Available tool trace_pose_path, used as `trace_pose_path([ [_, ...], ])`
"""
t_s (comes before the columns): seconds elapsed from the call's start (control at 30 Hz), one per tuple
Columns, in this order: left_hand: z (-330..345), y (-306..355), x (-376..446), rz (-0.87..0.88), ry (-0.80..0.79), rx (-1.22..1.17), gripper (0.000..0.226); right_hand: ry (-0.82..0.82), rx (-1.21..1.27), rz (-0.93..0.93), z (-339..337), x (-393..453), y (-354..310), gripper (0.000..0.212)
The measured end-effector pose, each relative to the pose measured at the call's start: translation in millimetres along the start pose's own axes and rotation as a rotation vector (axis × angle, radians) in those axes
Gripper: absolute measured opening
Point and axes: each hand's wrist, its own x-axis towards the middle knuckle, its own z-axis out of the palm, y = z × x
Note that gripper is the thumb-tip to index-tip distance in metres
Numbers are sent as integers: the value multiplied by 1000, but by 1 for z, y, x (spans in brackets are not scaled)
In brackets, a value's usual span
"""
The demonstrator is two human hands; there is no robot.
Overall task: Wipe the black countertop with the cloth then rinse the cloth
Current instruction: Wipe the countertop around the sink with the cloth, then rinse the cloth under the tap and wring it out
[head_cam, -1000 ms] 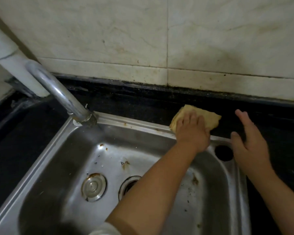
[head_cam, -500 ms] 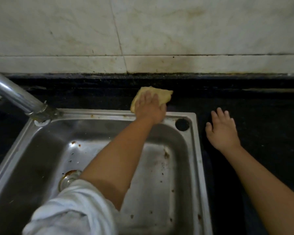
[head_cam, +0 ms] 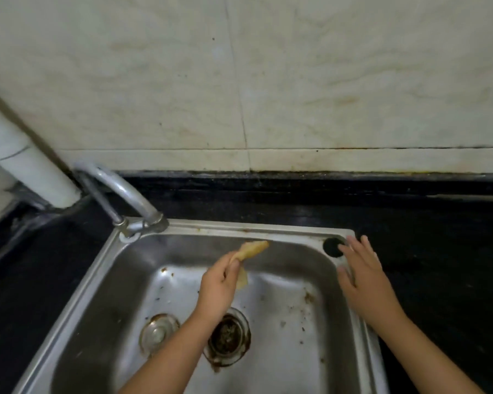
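Note:
A small yellow cloth (head_cam: 252, 248) hangs bunched above the steel sink basin, pinched in my left hand (head_cam: 219, 282). My right hand (head_cam: 362, 274) lies flat with fingers apart on the sink's right rim, next to a round black hole (head_cam: 332, 247) in the rim. The black countertop (head_cam: 427, 240) runs behind and to the right of the sink (head_cam: 211, 227), and also along its left side. A curved metal tap (head_cam: 125, 191) stands at the sink's back left corner; no water runs from it.
A drain strainer (head_cam: 229, 336) holding dark debris and a metal plug (head_cam: 157, 334) sit in the stained basin floor. A white pipe (head_cam: 26, 163) rises at the far left. A stained tile wall (head_cam: 268, 81) backs the counter.
My left hand lifted the cloth off the counter behind the sink and brought it over the basin, now bunched. My right hand shifted left from the counter onto the sink rim.

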Motion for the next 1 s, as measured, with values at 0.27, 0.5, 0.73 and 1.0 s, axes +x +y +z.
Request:
trace_pose_path([
  [0.27, -82, -51, -61, -42, -177, 165, 6, -431, 22, -114, 66, -35, -83, 48],
  [0.5, -142, -60, -51, -150, -306, 61, 17, -561, 449, -24, 121, -39, -157, 21],
  [0.73, -180, -64, -5, 74, -146, 293, 35, -171, 797, 364, 137, -43, -186, 24],
  [1.0, -176, -36, 85, 183, -158, 691, 58, 232, 941, 534, 142, -23, -207, 9],
])
